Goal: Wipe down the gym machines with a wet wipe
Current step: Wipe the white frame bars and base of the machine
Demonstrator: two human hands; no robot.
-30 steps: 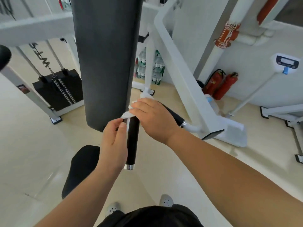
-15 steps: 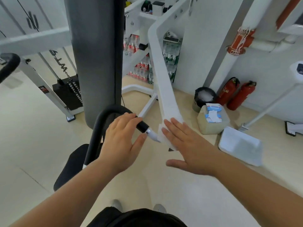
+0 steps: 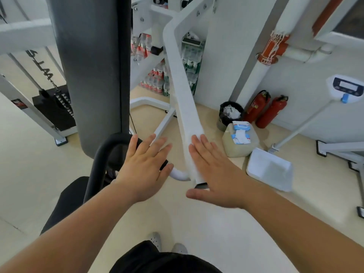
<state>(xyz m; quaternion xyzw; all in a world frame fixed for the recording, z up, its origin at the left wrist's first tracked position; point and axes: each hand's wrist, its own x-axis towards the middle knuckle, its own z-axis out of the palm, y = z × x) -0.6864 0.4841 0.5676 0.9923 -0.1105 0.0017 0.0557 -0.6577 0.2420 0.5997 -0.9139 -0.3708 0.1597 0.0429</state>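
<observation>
Press wipe (image 3: pixel 192 170), seemingly under the palm, along lower end of white bar (image 3: pixel 183 99) with right hand (image 3: pixel 214 174) flat, fingers straight; steady with left hand (image 3: pixel 143 168), fingers spread loose over black handle (image 3: pixel 102 154)

Left hand (image 3: pixel 144 166) flat over black handle (image 3: pixel 102 152), right hand (image 3: pixel 214 174) flat on white bar (image 3: pixel 183 95).

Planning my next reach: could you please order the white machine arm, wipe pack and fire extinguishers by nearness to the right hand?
1. White machine arm: under the right hand.
2. Wipe pack: on the block, to the right.
3. Fire extinguishers: beyond it, by the wall.
</observation>
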